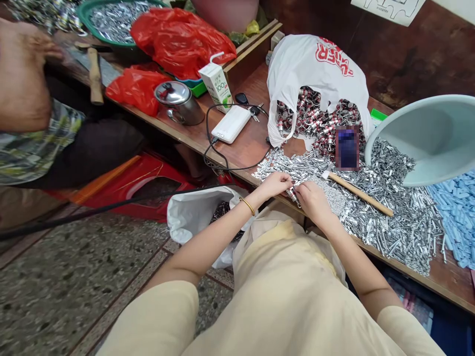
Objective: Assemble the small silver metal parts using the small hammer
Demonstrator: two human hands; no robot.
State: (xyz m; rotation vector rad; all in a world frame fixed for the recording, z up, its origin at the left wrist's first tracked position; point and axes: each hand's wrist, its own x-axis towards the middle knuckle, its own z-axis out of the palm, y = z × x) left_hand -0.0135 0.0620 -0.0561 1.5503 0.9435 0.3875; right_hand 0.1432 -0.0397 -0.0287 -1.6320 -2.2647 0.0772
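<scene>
My left hand point(276, 183) and my right hand point(314, 201) come close together at the table's front edge, fingers closed in pinches. Between them is a small red-and-silver metal piece point(293, 196) with a ring at its lower end; the fingers hide its top. Beside my right hand lies a speckled stone slab point(336, 197). A hammer point(360, 197) with a wooden handle rests just beyond it. Loose silver metal clips point(393, 235) spread around the slab. Similar red-and-silver pieces point(308, 111) fill a torn white plastic bag point(297, 54) behind my hands.
A tipped pale basin point(438, 136) and blue pieces point(454, 215) occupy the right. On the left are a power bank point(232, 123) with cable, drink carton point(215, 81), metal mug point(181, 101) and red bags point(178, 39). A white sack point(189, 212) stands below. Another person's arm point(22, 74) shows far left.
</scene>
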